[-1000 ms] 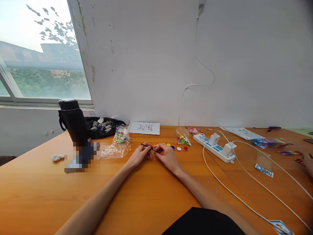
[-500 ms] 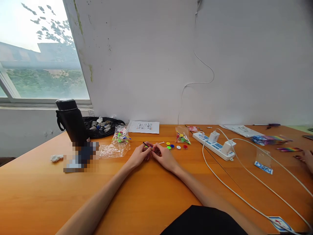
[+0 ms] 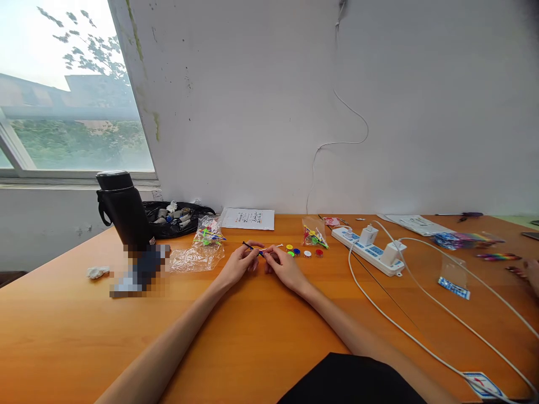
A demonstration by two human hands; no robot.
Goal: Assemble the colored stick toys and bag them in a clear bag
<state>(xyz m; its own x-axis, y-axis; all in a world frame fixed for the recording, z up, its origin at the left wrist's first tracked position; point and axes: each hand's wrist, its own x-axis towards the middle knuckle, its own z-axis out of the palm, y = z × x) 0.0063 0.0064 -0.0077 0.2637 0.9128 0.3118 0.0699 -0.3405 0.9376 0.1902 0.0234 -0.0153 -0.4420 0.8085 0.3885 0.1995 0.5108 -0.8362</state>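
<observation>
Over the middle of the table, my left hand [image 3: 238,266] is closed in a pinch on a thin dark blue plastic stick [image 3: 248,246], whose end pokes out above the fingers. My right hand [image 3: 285,270] meets it fingertip to fingertip, pinching at the blue piece between them. A thin white stick [image 3: 276,246] shows just behind my right fingers; whether they touch it I cannot tell. Small round discs lie beside that hand: yellow [image 3: 289,247], blue [image 3: 297,252], green [image 3: 291,255], white [image 3: 307,254] and red [image 3: 319,253].
Bags of coloured plastic parts lie left [image 3: 209,233] and right [image 3: 314,234] of my hands. A black flask [image 3: 123,210] stands left. Right are a power strip [image 3: 370,251], trailing white cables [image 3: 416,287] and another person's hand [image 3: 531,273] by rainbow-coloured items [image 3: 499,257].
The dark stick has shifted slightly left and lies flatter in my left fingers. A blue part now shows between my fingertips, where a yellowish-green bit showed before.
</observation>
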